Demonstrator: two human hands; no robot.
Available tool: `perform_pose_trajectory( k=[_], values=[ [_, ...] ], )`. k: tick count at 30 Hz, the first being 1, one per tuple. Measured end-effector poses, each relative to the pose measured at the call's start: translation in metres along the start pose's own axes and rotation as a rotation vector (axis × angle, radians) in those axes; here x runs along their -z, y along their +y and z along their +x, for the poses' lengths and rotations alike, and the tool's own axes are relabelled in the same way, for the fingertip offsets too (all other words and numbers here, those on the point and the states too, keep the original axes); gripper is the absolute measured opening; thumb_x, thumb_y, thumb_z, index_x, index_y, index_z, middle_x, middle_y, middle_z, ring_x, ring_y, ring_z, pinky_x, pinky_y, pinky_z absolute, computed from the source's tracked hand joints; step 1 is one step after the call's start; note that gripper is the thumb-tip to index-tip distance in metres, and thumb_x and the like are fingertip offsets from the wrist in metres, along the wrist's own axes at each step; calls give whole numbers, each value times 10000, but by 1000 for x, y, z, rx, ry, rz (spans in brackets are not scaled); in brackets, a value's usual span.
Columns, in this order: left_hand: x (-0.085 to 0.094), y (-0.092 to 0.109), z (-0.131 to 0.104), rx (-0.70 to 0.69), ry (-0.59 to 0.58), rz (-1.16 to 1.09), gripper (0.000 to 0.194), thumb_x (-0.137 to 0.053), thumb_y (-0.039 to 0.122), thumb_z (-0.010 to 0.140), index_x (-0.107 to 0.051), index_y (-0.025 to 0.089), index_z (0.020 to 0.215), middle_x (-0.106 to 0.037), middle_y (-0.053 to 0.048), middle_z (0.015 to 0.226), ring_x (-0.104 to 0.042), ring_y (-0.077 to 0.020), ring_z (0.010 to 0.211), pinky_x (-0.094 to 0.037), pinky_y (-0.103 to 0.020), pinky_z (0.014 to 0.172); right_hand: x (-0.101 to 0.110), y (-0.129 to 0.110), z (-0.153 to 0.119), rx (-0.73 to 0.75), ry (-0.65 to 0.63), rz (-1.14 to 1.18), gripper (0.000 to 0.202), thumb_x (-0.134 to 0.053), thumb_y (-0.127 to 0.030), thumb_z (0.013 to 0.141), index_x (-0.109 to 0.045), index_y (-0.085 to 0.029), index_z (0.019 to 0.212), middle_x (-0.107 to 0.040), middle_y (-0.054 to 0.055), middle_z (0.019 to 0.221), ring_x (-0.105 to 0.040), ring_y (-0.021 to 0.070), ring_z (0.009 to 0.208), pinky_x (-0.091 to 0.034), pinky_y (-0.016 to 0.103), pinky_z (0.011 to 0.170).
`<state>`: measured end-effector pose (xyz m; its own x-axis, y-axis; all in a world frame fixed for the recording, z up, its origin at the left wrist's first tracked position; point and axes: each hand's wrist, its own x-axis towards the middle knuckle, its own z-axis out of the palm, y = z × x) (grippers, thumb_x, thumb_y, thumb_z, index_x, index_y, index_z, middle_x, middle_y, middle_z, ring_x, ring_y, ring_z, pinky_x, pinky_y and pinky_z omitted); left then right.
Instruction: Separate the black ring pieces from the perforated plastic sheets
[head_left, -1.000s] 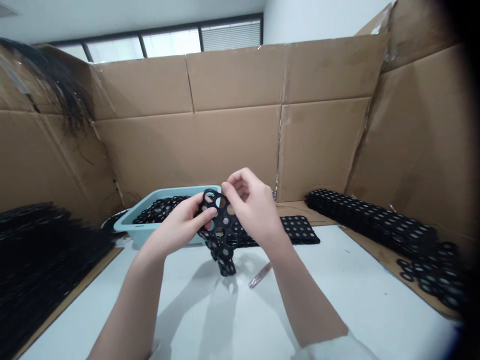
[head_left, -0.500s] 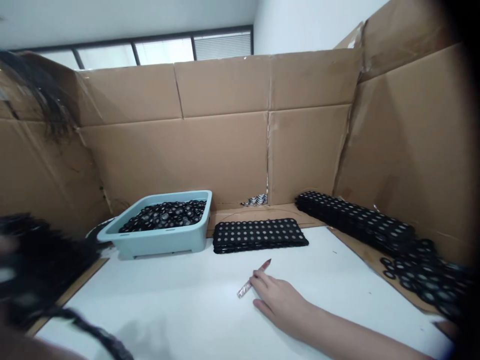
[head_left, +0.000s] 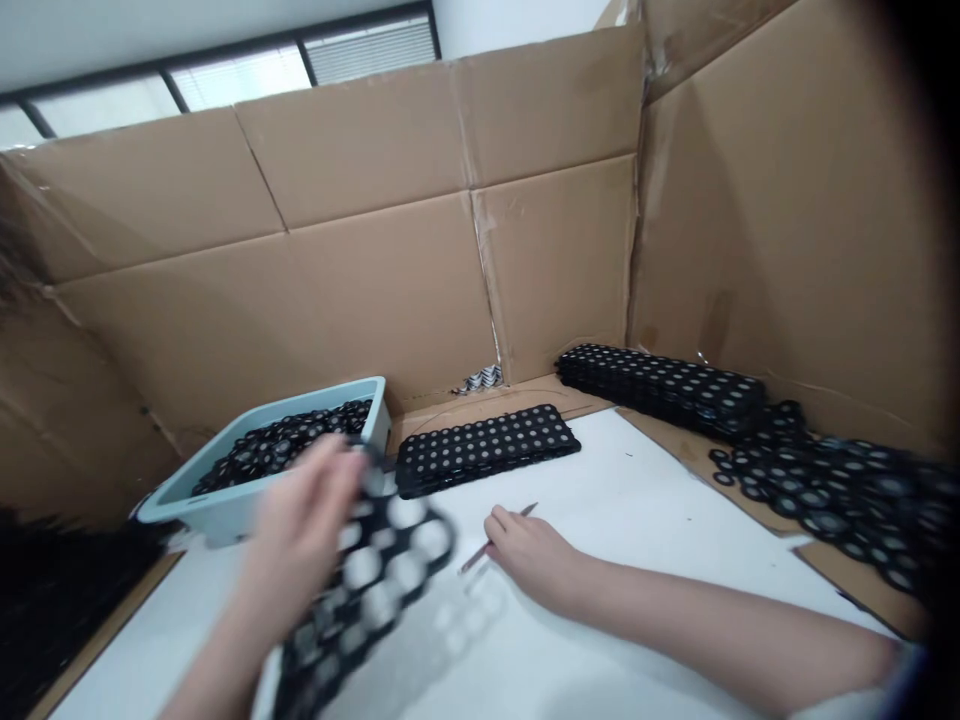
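My left hand [head_left: 315, 510], smeared by motion, grips the upper edge of a black sheet with rows of round holes [head_left: 375, 570]. The sheet hangs tilted over the white table, its lower end running out of view. My right hand [head_left: 529, 555] rests on the tabletop, its fingers closed round a thin pointed stick tool [head_left: 474, 558] that lies slantwise, dark tip away from me. Beyond my hands lies a small stack of black dotted sheets [head_left: 487, 447]. Behind my left hand stands a light blue basin [head_left: 225, 510] full of small black rings [head_left: 277, 440].
A taller stack of black dotted sheets [head_left: 660, 388] lies at the back right, with loose black rings and pieces [head_left: 832, 490] heaped beside it. Cardboard walls [head_left: 375, 270] enclose the white table [head_left: 600, 660]. A dark mass [head_left: 67, 600] fills the lower left.
My left hand has come in from the left, carrying the holed black sheet over the table. The view has turned rightward and tilted. My right hand still holds the tool.
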<state>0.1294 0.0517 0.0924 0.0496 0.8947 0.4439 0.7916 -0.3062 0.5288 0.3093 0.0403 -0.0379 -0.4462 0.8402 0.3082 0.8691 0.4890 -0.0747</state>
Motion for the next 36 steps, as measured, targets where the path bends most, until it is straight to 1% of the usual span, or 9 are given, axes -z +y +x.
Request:
perform_pose_trajectory(
  k=[4, 8, 14, 17, 20, 24, 27, 30, 36],
  values=[
    [-76, -29, -4, -240, -397, 111, 185, -372, 334, 834, -482, 202, 766, -544, 1, 603, -540, -164, 573, -382, -267, 539, 0, 28, 8, -118, 38, 39, 102, -437, -163, 787, -473, -130, 876, -521, 87, 881, -528, 203, 779, -413, 290, 615],
    [-117, -56, 0, -265, -472, 156, 226, -336, 358, 825, -476, 187, 778, -585, -44, 718, -558, -210, 687, -382, -295, 600, -2, 51, 14, -155, 78, 92, 183, -489, -273, 777, -466, -124, 881, -494, 96, 902, -507, 216, 821, -415, 301, 671],
    [-98, -65, 16, -150, -748, -160, 259, -398, 368, 800, -544, 201, 934, -612, -20, 941, -529, -186, 886, -394, -278, 780, -4, 69, 15, -159, 102, 181, 338, -556, -400, 727, -454, -122, 890, -467, 107, 897, -498, 205, 760, -405, 297, 622],
    [-97, -72, 19, -88, -793, -220, 270, -433, 384, 785, -545, 194, 941, -606, -6, 913, -520, -182, 864, -396, -276, 775, 2, 79, 15, -130, 150, 233, 292, -579, -370, 713, -452, -142, 845, -470, 90, 875, -487, 189, 735, -384, 279, 590],
    [-102, -81, 18, -75, -778, -232, 266, -441, 395, 779, -542, 184, 905, -589, 3, 877, -510, -171, 817, -397, -263, 731, 18, 81, 13, -145, 343, 356, 174, -470, -297, 803, -424, -169, 694, -457, 28, 713, -455, 141, 642, -357, 264, 577],
    [-106, -81, 17, -94, -778, -262, 242, -451, 375, 776, -527, 181, 900, -558, 3, 862, -489, -160, 796, -381, -254, 718, 39, 56, 12, -239, 615, 901, 363, -224, -376, 895, -402, -178, 649, -401, -13, 608, -420, 93, 545, -377, 248, 572],
    [-104, -77, 18, -134, -789, -287, 219, -445, 351, 786, -520, 179, 899, -524, 1, 850, -469, -151, 801, -362, -254, 738, 31, 36, 12, -213, 438, 1239, 396, -217, -457, 878, -478, -178, 772, -466, -11, 657, -442, 76, 514, -399, 234, 536],
    [-103, -76, 20, -97, -819, -334, 227, -452, 354, 786, -488, 189, 938, -486, 22, 757, -450, -126, 714, -356, -237, 660, 10, 33, 11, -318, 150, 1292, 513, -222, -517, 850, -531, -157, 655, -472, -10, 528, -427, 77, 437, -365, 218, 442],
    [-106, -79, 22, -4, -832, -455, 188, -521, 333, 742, -456, 184, 838, -431, 55, 637, -413, -89, 587, -315, -203, 545, 4, 37, 10, -332, 216, 1424, 203, -478, -357, 788, -491, -168, 717, -558, -9, 602, -523, 92, 494, -410, 217, 472]
  ],
)
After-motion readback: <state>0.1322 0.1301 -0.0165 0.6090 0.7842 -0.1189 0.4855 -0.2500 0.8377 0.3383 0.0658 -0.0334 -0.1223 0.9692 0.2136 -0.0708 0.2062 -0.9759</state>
